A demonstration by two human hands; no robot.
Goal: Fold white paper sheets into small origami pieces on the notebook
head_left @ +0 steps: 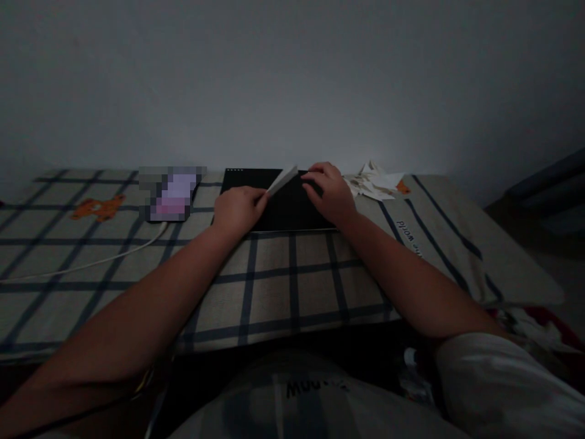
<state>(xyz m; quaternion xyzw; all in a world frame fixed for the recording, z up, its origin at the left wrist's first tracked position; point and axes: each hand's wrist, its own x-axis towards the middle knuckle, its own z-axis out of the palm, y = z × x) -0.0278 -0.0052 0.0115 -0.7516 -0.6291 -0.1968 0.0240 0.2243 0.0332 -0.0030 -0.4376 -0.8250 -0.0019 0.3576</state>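
Between thumb and fingers, my left hand [240,210] pinches one end of a narrow folded piece of white paper [283,178]. The paper slants up and to the right over a flat black board or folder [286,210] lying on the table. My right hand [329,192] is just right of the paper's far end, apart from it, its fingers curved and spread with nothing visible in them. Beyond that hand lies a pile of torn and crumpled white paper [375,182].
A checked cloth [274,292] covers the table, which meets a grey wall [292,85]. To the left lies a phone [173,195] with a white cable [114,258]. A plastic bottle [414,372] stands below the table's front edge; a red container [564,326] holding paper is at the right.
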